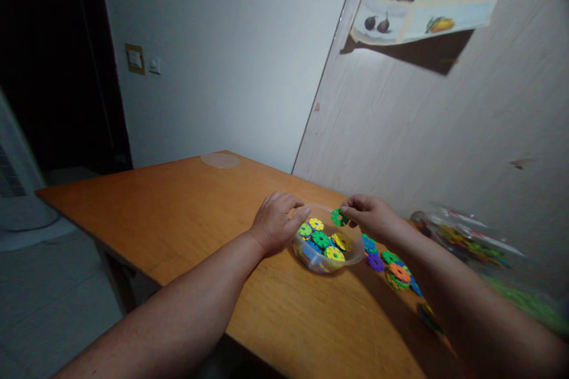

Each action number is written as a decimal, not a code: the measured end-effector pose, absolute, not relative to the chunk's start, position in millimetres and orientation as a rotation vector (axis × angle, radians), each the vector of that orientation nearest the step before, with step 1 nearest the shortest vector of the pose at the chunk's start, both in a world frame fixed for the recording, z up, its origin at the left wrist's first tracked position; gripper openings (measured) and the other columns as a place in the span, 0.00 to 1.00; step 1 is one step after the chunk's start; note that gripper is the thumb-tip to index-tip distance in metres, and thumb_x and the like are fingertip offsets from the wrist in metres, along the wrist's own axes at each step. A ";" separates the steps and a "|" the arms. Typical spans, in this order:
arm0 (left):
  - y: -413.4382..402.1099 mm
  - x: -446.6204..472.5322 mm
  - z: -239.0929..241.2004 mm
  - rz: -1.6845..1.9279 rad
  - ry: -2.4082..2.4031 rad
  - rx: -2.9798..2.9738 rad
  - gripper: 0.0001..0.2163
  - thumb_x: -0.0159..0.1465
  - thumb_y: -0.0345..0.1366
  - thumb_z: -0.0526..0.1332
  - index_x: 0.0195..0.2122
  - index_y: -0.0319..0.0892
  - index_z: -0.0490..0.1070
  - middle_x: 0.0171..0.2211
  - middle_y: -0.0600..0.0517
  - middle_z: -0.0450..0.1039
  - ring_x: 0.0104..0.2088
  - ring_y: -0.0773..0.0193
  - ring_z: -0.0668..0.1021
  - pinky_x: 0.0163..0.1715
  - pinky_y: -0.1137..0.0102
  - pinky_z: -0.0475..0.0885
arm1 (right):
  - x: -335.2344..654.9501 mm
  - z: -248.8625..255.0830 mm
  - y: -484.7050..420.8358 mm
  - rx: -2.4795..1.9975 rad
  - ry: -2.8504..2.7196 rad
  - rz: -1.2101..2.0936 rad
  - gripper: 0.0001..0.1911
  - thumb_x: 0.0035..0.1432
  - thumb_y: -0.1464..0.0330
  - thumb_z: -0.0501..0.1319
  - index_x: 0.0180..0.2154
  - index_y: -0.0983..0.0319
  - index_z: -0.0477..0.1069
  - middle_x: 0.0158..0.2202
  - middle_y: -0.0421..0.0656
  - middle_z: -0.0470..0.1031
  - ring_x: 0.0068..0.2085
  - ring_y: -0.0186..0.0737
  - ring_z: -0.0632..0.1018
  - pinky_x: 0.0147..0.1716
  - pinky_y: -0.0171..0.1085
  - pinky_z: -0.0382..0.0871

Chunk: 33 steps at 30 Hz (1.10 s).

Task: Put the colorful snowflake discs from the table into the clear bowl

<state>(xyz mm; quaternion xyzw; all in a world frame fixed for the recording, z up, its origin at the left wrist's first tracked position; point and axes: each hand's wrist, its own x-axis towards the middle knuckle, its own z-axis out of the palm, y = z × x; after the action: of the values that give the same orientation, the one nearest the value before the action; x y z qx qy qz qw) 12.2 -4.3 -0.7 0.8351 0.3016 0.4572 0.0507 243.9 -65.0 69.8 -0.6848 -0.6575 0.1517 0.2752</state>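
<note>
Green notched plastic disc being pinched between the right hand fingers over the clear bowl of coloured discs, left hand fingers curling closed on the bowl's rim, on the orange wooden table.

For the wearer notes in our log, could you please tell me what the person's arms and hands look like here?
Both forearms are bare as far as the frame shows: no sleeves or gloves in view. The left hand and right hand show no ring, watch or wristband that can be made out, though the dim light hides fine detail. Neither carries any visible marking.
</note>
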 end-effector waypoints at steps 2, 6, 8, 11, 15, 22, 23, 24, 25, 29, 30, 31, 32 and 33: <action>-4.7 12.1 -0.1 1.401 0.915 2.539 0.15 0.67 0.47 0.53 0.39 0.43 0.74 0.39 0.49 0.76 0.42 0.58 0.73 0.44 0.62 0.66 | 223.0 65.4 -57.9 -1.900 -1.791 0.426 0.09 0.59 0.66 0.55 0.33 0.63 0.70 0.28 0.43 0.76 0.26 0.32 0.74 0.24 0.29 0.64; -5.2 12.1 1.0 1.405 0.910 2.533 0.15 0.67 0.47 0.53 0.39 0.44 0.74 0.39 0.49 0.76 0.42 0.58 0.74 0.44 0.62 0.67 | 204.0 54.1 -42.4 -2.004 -1.817 0.359 0.08 0.58 0.69 0.56 0.32 0.64 0.72 0.25 0.42 0.77 0.24 0.31 0.74 0.23 0.28 0.63; -5.0 12.2 0.9 1.408 0.909 2.529 0.15 0.67 0.48 0.53 0.40 0.44 0.74 0.39 0.49 0.76 0.43 0.58 0.74 0.44 0.61 0.67 | 204.6 50.9 -36.6 -2.025 -1.818 0.288 0.06 0.57 0.70 0.57 0.33 0.64 0.73 0.25 0.43 0.77 0.25 0.32 0.74 0.24 0.28 0.62; -4.3 12.2 -0.1 1.413 0.910 2.524 0.15 0.67 0.48 0.53 0.39 0.44 0.74 0.39 0.49 0.76 0.43 0.58 0.74 0.44 0.61 0.66 | 213.8 54.0 -35.7 -2.048 -1.816 0.163 0.07 0.55 0.71 0.57 0.35 0.64 0.72 0.29 0.44 0.78 0.28 0.33 0.75 0.26 0.29 0.62; -4.2 12.2 -0.6 1.404 0.906 2.526 0.15 0.67 0.48 0.53 0.39 0.44 0.74 0.39 0.49 0.76 0.42 0.58 0.73 0.44 0.61 0.66 | 239.5 69.1 -48.7 -2.081 -1.840 0.057 0.07 0.54 0.71 0.56 0.34 0.62 0.72 0.30 0.43 0.77 0.30 0.35 0.75 0.27 0.31 0.61; -3.8 12.8 0.1 1.394 0.910 2.531 0.16 0.67 0.48 0.52 0.39 0.44 0.74 0.39 0.49 0.76 0.42 0.57 0.73 0.43 0.61 0.66 | 290.6 69.4 -80.5 -2.482 -2.064 -0.014 0.07 0.49 0.64 0.63 0.31 0.60 0.75 0.30 0.44 0.78 0.31 0.40 0.76 0.28 0.34 0.61; -3.4 12.8 -0.1 1.397 0.910 2.531 0.16 0.67 0.48 0.52 0.39 0.44 0.74 0.39 0.49 0.76 0.42 0.57 0.73 0.43 0.61 0.66 | 292.6 65.8 -84.5 -2.530 -2.096 -0.002 0.08 0.47 0.63 0.64 0.31 0.60 0.76 0.30 0.44 0.78 0.32 0.41 0.76 0.27 0.34 0.61; -3.0 12.8 -0.4 1.399 0.909 2.531 0.15 0.67 0.48 0.53 0.39 0.44 0.74 0.40 0.49 0.76 0.42 0.58 0.73 0.43 0.62 0.66 | 292.7 62.2 -88.1 -2.566 -2.124 0.009 0.09 0.47 0.62 0.64 0.31 0.59 0.76 0.30 0.45 0.78 0.31 0.42 0.77 0.27 0.34 0.61; -2.6 12.7 -0.8 1.400 0.907 2.532 0.15 0.67 0.47 0.53 0.39 0.44 0.74 0.40 0.49 0.76 0.42 0.58 0.73 0.43 0.62 0.66 | 291.5 58.8 -91.1 -2.596 -2.149 0.023 0.09 0.46 0.62 0.64 0.30 0.59 0.77 0.29 0.45 0.78 0.31 0.42 0.77 0.26 0.35 0.61; -1.8 12.3 -1.6 1.394 0.904 2.544 0.15 0.67 0.48 0.53 0.39 0.44 0.74 0.39 0.49 0.76 0.42 0.58 0.73 0.43 0.62 0.66 | 280.1 50.9 -96.6 -2.703 -2.167 0.060 0.11 0.46 0.59 0.63 0.26 0.59 0.78 0.27 0.46 0.78 0.30 0.46 0.78 0.26 0.37 0.62; -1.9 12.3 -1.5 1.393 0.906 2.546 0.15 0.67 0.47 0.53 0.39 0.44 0.74 0.39 0.49 0.76 0.42 0.58 0.73 0.43 0.62 0.66 | 277.8 50.3 -96.6 -2.729 -2.158 0.055 0.11 0.45 0.58 0.63 0.26 0.59 0.78 0.26 0.47 0.78 0.30 0.47 0.78 0.25 0.38 0.63; -2.0 12.3 -1.4 1.393 0.908 2.546 0.15 0.67 0.47 0.53 0.39 0.44 0.74 0.39 0.49 0.76 0.42 0.58 0.73 0.43 0.62 0.66 | 276.3 50.0 -96.3 -2.749 -2.145 0.050 0.12 0.45 0.58 0.63 0.25 0.60 0.77 0.26 0.48 0.77 0.29 0.48 0.78 0.25 0.38 0.63; -2.3 12.4 -1.1 1.393 0.909 2.546 0.15 0.67 0.47 0.53 0.39 0.44 0.74 0.39 0.49 0.76 0.42 0.58 0.73 0.43 0.62 0.66 | 275.6 49.8 -95.8 -2.760 -2.132 0.047 0.13 0.45 0.57 0.63 0.24 0.60 0.77 0.25 0.48 0.77 0.28 0.48 0.78 0.25 0.39 0.63; -2.6 12.4 -0.8 1.395 0.910 2.544 0.15 0.67 0.47 0.53 0.39 0.44 0.74 0.39 0.49 0.76 0.42 0.58 0.73 0.43 0.62 0.66 | 275.5 49.7 -95.2 -2.768 -2.122 0.046 0.14 0.46 0.56 0.62 0.24 0.60 0.77 0.24 0.48 0.77 0.28 0.48 0.78 0.25 0.39 0.64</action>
<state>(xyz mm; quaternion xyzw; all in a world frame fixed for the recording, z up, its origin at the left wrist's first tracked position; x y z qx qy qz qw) 12.4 -2.6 -0.8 0.8356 0.2990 0.4580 0.0502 275.5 -95.2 49.7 -0.7816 -0.5993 0.0129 -0.1726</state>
